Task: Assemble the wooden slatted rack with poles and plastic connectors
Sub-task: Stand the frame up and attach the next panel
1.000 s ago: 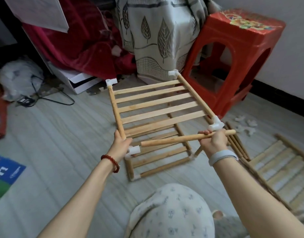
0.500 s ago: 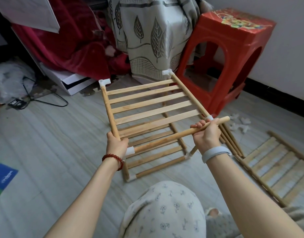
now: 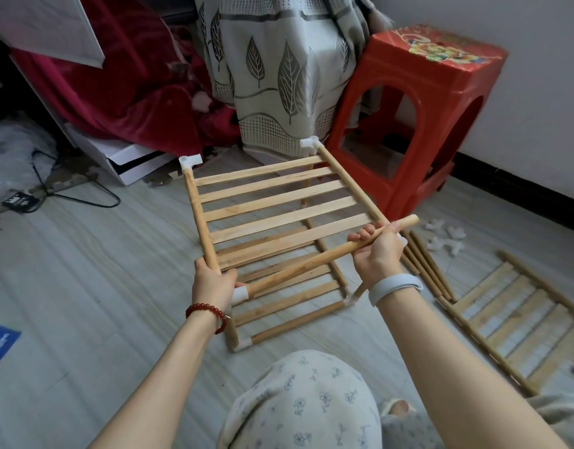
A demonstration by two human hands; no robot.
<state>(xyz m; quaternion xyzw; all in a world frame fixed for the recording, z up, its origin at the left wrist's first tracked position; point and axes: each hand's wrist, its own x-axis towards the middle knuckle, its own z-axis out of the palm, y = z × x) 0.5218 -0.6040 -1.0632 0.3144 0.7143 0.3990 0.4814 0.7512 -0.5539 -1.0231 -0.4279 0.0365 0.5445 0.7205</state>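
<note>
Fingers of the right hand [image 3: 378, 254] curl round a loose pole [image 3: 324, 254] at two o'clock; the left hand [image 3: 214, 280] grips the slatted rack's [image 3: 279, 202] near corner by its connector [image 3: 239, 293] — light, stiff wood, best held near the joints.

I see two bare forearms with no sleeves. My left hand [image 3: 214, 283] has a red beaded bracelet [image 3: 208, 314] round its wrist. My right hand [image 3: 378, 251] has a pale grey-blue band [image 3: 395, 288] round its wrist. Below, my knee [image 3: 298, 403] is covered in pale fabric printed with small flowers.
</note>
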